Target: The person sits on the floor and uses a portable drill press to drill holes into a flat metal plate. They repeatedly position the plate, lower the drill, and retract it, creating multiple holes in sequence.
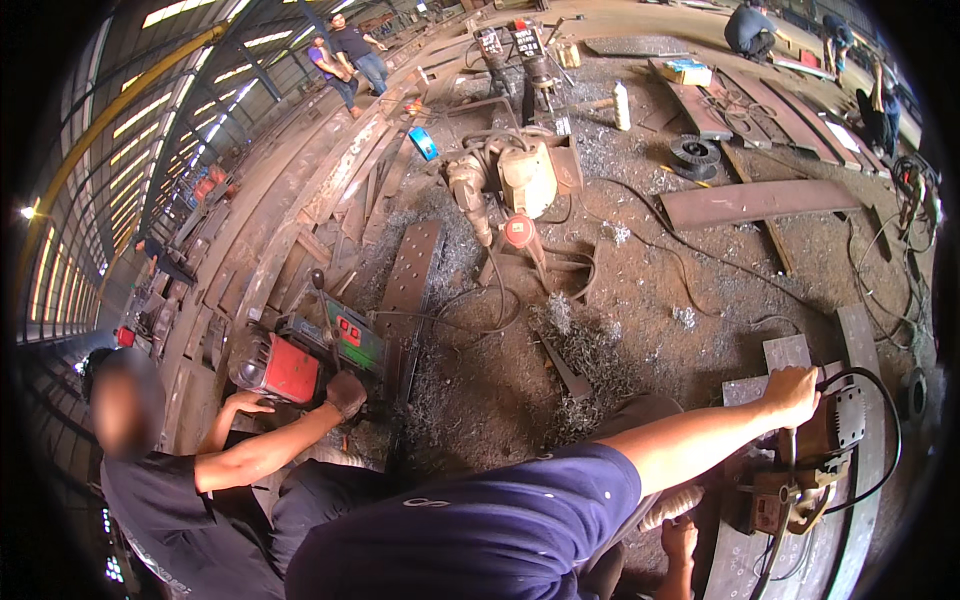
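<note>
My left hand (790, 398) is closed round the upper end of a feed handle (790, 452) on a magnetic drill (848, 418). The drill has a dark motor, a tan worn body and a looping black cable, and stands on long grey steel plates (730, 555). Lower down, my right hand (680, 540) has its fingers curled, beside a pale, dirty shoe (672, 507); whatever those fingers may hold is hidden. On the left, a co-worker in black (190, 490) has one hand at a red and green magnetic drill (345, 345) and the other beside its red motor.
Metal shavings (585, 370) litter the ground ahead. Another tan drill (525, 180), a perforated steel bar (412, 270), a white bottle (621, 105) and a coil (695, 155) lie farther off. Cables cross the floor. Other people (750, 32) are in the distance.
</note>
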